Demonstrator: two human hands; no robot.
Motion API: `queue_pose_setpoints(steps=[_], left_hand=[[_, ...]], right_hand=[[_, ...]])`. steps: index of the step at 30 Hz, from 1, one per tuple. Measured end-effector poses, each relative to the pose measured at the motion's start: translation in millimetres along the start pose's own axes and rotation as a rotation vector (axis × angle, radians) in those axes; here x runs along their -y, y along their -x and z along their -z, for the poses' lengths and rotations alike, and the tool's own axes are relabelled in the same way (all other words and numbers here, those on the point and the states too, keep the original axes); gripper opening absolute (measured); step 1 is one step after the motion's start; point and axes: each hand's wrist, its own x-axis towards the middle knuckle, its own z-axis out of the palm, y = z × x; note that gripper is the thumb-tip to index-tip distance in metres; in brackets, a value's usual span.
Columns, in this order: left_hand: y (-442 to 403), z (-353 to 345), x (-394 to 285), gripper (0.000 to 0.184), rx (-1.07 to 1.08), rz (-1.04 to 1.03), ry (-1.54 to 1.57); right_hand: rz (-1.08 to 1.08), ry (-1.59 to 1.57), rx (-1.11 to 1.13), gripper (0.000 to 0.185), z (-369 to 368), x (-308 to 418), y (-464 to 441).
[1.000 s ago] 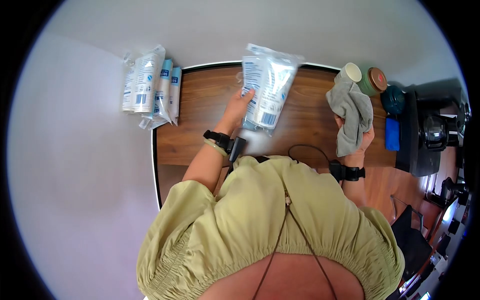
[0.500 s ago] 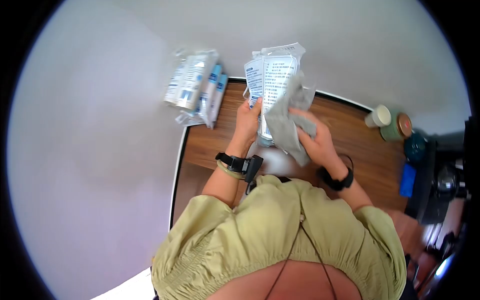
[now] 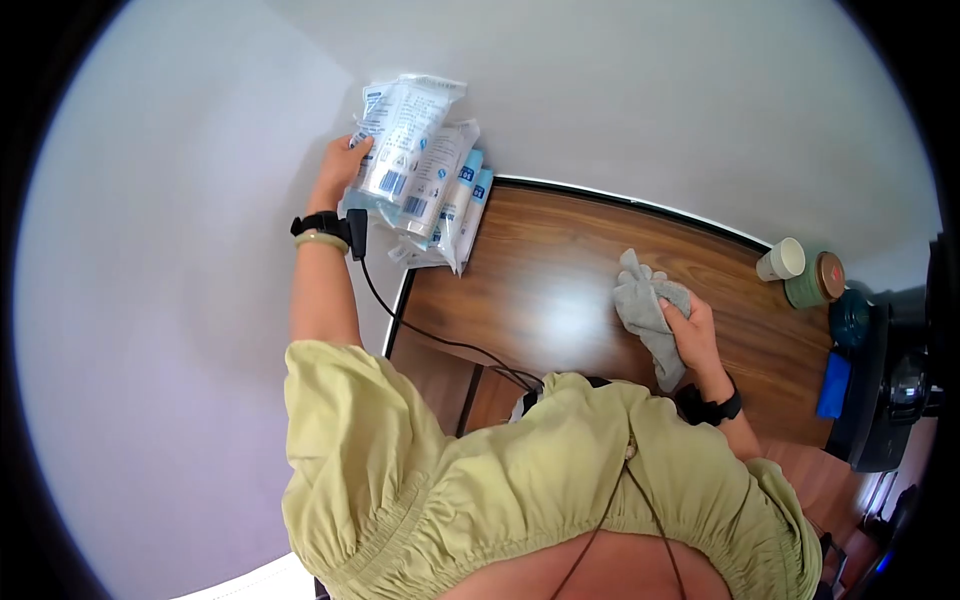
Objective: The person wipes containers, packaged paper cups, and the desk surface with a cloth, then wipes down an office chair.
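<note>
At the table's far left corner, my left hand (image 3: 346, 165) grips the left edge of a clear plastic package (image 3: 408, 125) with blue and black printing. It is against the near-identical package (image 3: 437, 180) beside it; whether it rests on the surface I cannot tell. Two narrower blue-and-white packs (image 3: 462, 200) stand to the right of these. Over the right part of the table, my right hand (image 3: 697, 335) is closed around a crumpled grey cloth (image 3: 642, 308), which hangs from the fingers toward me.
The brown wooden table (image 3: 530, 250) meets a pale wall at its back. At the right end are a white paper cup (image 3: 781, 260), a green jar (image 3: 815, 281) with a brown lid, a dark teal round object (image 3: 850, 318) and a blue box (image 3: 833, 384). A black cable (image 3: 430, 340) runs from my left wrist.
My left hand has carried the package from the middle to the left, beside the other packs. My right hand has moved the cloth off the package, to the right and down.
</note>
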Motion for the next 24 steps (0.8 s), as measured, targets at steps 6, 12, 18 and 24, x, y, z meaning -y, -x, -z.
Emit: queue_pose_setpoints(steps=[6,12,18,24], left_hand=[[-40.3,-12.1,43.4,0.035,-0.196,-0.243,-0.627],[-37.0,-4.5,45.5,0.032,-0.174,-0.188,-0.598],[-16.6,8.5,25.6,0.038,0.048,0.062,-0.092],[-32.6,-23.0,62.6,0.058,-0.091,0.164,-0.164]], right_hand=[[-0.023,-0.021,-0.116,0.030,5.7,3.5,12.2],[-0.083,-0.007,-0.207,0.030,24.0,-11.9,10.8],[-0.082,-0.091,-0.206,0.031,33.1,-4.3,3.4],[-0.205,-0.043,-0.164,0.029,30.8,-11.5,1.9]])
